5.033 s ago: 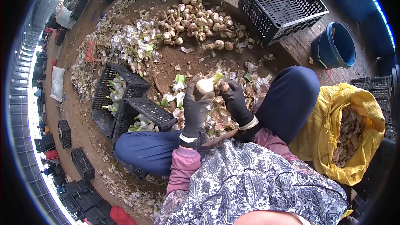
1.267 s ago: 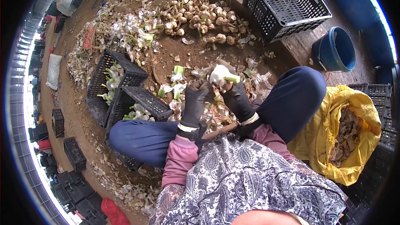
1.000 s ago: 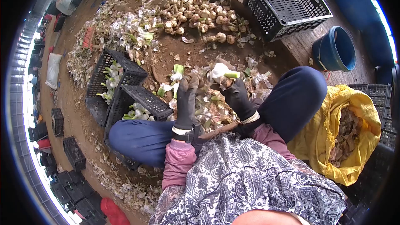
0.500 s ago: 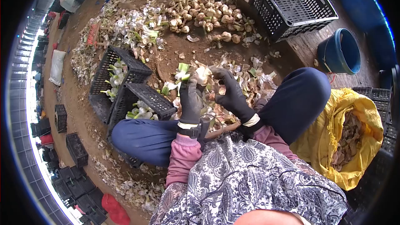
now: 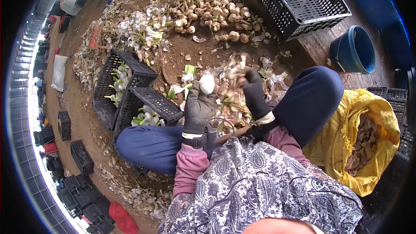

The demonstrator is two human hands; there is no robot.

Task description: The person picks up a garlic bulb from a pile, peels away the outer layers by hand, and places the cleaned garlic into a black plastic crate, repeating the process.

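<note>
A smooth white garlic bulb [image 5: 207, 84] sits in the fingers of my left hand [image 5: 198, 109], which wears a dark glove and is closed around it. To its right, my gloved right hand [image 5: 255, 92] is apart from the bulb, its fingers smeared by motion. Papery brown skin [image 5: 236, 78] blurs beside those fingertips. Beneath both hands lies a litter of garlic peelings [image 5: 236, 108]. Cut green-and-white stalks [image 5: 188, 74] lie just beyond my left hand.
Untrimmed garlic bulbs [image 5: 216, 11] are heaped ahead. Tipped black crates [image 5: 149, 102] holding white bulbs [image 5: 121, 80] stand by my left knee. At right are a black crate [image 5: 299, 26], a blue bucket [image 5: 338, 54] and a yellow sack [image 5: 333, 147] of dry skins.
My right hand has moved away from the bulb to the right. The bulb stays in my left hand and now shows a cleaner white surface.
</note>
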